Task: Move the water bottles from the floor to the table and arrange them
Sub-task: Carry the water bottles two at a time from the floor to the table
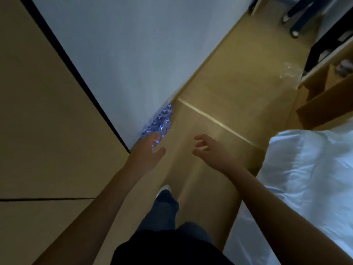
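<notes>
Where the pale wall met the floor stood the cluster of small clear plastic water bottles with blue caps [162,121], upright in a tight row against the wall's foot, on the tan wooden floor [229,104]. My left hand [150,148] was stretched toward the near end of the row, fingers extended and loosely spread, gripping nothing; whether its fingertips touched a cap I could not tell. My right hand [208,148] hung over bare floor, apart from the bottles, fingers half curled, also gripping nothing. Below: my leg in dark blue trousers [164,211], foot in a light shoe [163,188]. Right: white rumpled bedding [309,169]. Far right: light wooden furniture with an open compartment [324,88], beside crumpled clear plastic wrap [290,71] on the floor.
</notes>
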{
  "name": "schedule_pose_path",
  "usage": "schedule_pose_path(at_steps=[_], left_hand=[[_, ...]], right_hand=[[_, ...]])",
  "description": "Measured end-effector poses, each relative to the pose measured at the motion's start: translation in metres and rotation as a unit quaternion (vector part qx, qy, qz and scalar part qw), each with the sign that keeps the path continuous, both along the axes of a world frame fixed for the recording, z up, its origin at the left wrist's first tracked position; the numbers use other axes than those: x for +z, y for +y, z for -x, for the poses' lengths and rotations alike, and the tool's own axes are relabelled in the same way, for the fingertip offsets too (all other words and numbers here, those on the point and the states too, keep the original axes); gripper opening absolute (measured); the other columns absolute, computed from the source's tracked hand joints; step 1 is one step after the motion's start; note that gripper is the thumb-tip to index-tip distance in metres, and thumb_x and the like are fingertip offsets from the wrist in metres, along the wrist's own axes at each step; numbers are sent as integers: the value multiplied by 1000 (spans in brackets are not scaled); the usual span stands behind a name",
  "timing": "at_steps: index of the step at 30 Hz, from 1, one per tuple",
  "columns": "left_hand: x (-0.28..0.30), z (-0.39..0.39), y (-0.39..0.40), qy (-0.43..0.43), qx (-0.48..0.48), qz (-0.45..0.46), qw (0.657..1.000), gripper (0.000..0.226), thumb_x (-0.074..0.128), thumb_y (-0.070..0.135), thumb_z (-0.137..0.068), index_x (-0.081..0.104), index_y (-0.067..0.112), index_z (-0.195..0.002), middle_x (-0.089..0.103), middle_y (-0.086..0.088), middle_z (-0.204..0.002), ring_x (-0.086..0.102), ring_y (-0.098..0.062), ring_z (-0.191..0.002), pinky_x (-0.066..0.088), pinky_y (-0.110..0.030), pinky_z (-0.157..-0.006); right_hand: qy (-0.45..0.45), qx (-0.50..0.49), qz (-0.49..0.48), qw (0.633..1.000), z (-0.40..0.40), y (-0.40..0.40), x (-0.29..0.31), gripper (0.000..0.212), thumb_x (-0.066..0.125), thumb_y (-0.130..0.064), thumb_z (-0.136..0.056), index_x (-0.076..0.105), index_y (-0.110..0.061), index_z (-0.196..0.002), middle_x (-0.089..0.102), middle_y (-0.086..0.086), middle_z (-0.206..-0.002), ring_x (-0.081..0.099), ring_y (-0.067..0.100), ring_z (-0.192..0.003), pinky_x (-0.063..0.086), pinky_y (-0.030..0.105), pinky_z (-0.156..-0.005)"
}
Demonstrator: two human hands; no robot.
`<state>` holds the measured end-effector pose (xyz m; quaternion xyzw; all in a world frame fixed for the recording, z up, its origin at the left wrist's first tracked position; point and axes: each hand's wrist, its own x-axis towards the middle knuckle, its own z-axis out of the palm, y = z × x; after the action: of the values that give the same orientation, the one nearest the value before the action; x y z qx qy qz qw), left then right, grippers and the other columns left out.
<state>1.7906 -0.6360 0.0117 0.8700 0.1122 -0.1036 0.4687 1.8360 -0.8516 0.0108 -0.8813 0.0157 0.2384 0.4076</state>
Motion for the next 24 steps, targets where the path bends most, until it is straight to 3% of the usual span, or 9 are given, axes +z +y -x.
schedule_pose_path(at_steps=[5,9,13,18,22,24], left_hand=[[1,-93,9,22,31,-30,999,17,64,8,-86,60,0,-101,66,-19,-99,64,-32,-93,49,-40,-81],[-19,-145,13,47,77,-26,996,24,65,14,-87,60,8,-110,66,-10,-108,62,-23,-98,48,-34,-87],[-51,-196,5,77,133,-34,988,23,61,13,-90,60,7,-112,64,-9,-109,57,-15,-93,38,-21,-78],[-105,-250,-15,111,238,-22,965,35,66,19,-88,57,11,-121,63,-3,-115,59,-20,-107,40,-24,-87],[-148,-287,-35,121,282,-8,952,31,67,13,-86,60,7,-116,62,-3,-108,58,-18,-100,35,-18,-79],[-178,-303,-44,134,295,1,946,33,67,13,-86,58,6,-117,61,-4,-109,57,-16,-99,34,-17,-79]], right_hand=[[12,50,5,999,-108,14,-14,41,69,-21,-87,55,-16,-126,58,-1,-104,56,13,-83,47,27,-79],[39,79,-2,996,-183,19,-38,43,70,-16,-86,55,-12,-126,58,3,-104,55,14,-85,44,23,-77],[45,174,17,984,-261,20,-68,45,69,-25,-89,53,-15,-130,62,1,-112,56,9,-96,37,7,-65],[71,243,37,967,-356,22,-113,42,65,-28,-91,53,-20,-131,62,3,-124,57,9,-98,42,20,-79],[84,255,43,962,-410,21,-154,41,63,-25,-92,52,-19,-131,59,3,-128,57,8,-96,40,11,-62],[90,262,46,960,-434,21,-183,41,62,-24,-92,51,-18,-131,58,3,-129,57,9,-98,39,9,-60]])
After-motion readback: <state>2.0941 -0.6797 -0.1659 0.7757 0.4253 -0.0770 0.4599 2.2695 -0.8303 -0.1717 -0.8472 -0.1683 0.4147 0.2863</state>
